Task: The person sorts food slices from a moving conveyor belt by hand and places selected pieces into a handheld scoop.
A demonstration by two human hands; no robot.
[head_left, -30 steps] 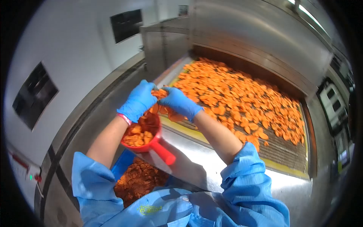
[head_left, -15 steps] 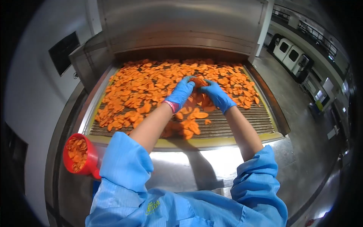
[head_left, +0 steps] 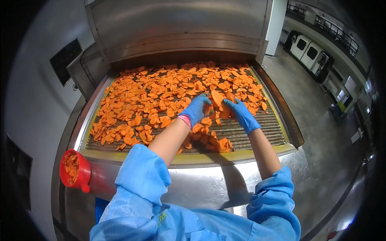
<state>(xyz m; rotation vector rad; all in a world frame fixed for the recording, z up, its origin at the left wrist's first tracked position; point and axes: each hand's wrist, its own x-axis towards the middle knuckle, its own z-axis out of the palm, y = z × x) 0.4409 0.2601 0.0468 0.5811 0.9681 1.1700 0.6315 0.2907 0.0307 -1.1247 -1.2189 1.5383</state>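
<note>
Thin orange vegetable slices (head_left: 161, 86), possibly carrot or sweet potato, lie scattered over a ribbed conveyor belt (head_left: 257, 138). Above its near half, my left hand (head_left: 196, 109) in a blue glove has its fingers curled around slices. My right hand (head_left: 242, 115), also gloved in blue, is closed on more slices just to the right. One large slice (head_left: 217, 99) stands up between the two hands. Beneath them, a loose cluster of slices (head_left: 211, 141) sits close to the belt's front edge. My fingers partly hide the pieces they hold.
A red handled container (head_left: 82, 170) with orange pieces stands at the front left. A yellowish strip (head_left: 189, 158) and a metal ledge (head_left: 193, 180) border the belt's front. A large metal panel (head_left: 181, 28) rises behind. Machinery (head_left: 307, 54) stands far right.
My hands have come slightly closer and to the right, and the bunch between them has loosened, showing one large slice. Slices lie in a changed cluster below. The view has shifted slightly.
</note>
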